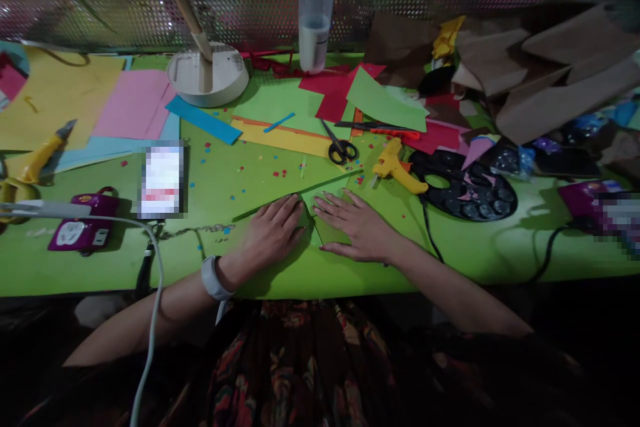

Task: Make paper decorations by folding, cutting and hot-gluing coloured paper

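A piece of green paper lies near the front of the table, close in colour to the green tabletop. My left hand, with a grey band on its wrist, rests flat on it, fingers stretched out. My right hand presses flat on the paper's right part, fingers a little spread. The fingertips of both hands almost meet. Just beyond my right hand are a yellow glue gun and black-handled scissors. Much of the paper's outline is hidden under my hands or blends into the table.
Left are a phone, a purple power socket and a white cable. Behind stand a fan base and a bottle. Right lie a black palette and crumpled brown paper. Coloured paper scraps are scattered about.
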Demonstrator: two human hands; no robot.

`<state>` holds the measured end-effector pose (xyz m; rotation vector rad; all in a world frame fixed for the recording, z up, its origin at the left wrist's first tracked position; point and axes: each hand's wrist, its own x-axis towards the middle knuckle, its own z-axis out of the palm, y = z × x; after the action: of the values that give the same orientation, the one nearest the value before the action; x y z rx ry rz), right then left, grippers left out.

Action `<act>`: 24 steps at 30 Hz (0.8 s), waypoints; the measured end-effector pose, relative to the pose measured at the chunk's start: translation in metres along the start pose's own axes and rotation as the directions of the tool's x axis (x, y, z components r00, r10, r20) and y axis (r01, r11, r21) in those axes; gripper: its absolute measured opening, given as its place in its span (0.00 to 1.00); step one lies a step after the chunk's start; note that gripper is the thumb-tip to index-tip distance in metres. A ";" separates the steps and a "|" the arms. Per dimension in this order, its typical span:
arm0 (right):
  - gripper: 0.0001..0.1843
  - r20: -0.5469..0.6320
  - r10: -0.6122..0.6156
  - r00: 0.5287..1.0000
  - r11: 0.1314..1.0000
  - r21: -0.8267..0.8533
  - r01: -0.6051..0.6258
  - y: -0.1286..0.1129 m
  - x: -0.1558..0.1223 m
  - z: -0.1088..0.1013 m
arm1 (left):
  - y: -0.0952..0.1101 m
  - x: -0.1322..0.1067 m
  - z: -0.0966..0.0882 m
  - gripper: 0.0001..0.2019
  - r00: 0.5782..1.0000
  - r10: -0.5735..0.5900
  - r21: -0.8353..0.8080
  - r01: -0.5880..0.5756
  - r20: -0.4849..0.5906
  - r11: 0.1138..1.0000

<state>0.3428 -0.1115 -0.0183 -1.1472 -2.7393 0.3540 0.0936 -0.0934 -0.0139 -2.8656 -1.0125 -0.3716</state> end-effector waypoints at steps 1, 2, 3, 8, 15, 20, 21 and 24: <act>0.39 0.005 -0.003 1.000 1.000 0.001 0.003 0.000 0.000 0.000 | 0.000 0.000 0.000 0.20 1.000 -0.001 -0.006 0.001 -0.003 1.000; 0.40 0.010 -0.007 1.000 1.000 0.003 0.007 0.001 0.000 0.000 | -0.001 0.000 0.000 0.20 1.000 -0.002 -0.010 0.002 -0.008 1.000; 0.40 0.014 -0.011 1.000 1.000 0.005 0.011 0.001 0.001 0.000 | -0.001 0.000 -0.001 0.21 1.000 -0.007 -0.011 0.006 -0.013 1.000; 0.38 0.014 -0.024 1.000 1.000 0.017 0.023 0.002 0.002 -0.001 | -0.001 0.000 -0.001 0.21 0.999 -0.019 -0.028 0.018 -0.030 0.999; 0.37 0.012 -0.010 1.000 1.000 0.027 0.010 0.002 0.001 0.000 | -0.001 -0.001 -0.002 0.19 0.999 -0.003 0.011 0.003 -0.044 1.000; 0.36 -0.003 -0.011 1.000 0.999 0.039 0.012 0.002 0.001 0.001 | -0.001 -0.002 -0.006 0.19 0.997 0.078 -0.068 -0.079 -0.012 0.995; 0.36 -0.002 -0.014 1.000 0.999 0.038 0.014 0.002 0.001 0.001 | 0.000 -0.002 -0.006 0.19 0.996 0.087 -0.083 -0.087 -0.008 0.993; 0.35 -0.002 -0.028 1.000 0.999 0.027 0.028 0.004 0.001 0.001 | 0.001 -0.002 -0.007 0.19 0.994 0.107 -0.078 -0.107 0.000 0.991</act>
<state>0.3442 -0.1081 -0.0199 -1.1005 -2.7372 0.3856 0.0910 -0.0962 -0.0078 -2.9754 -0.8590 -0.4057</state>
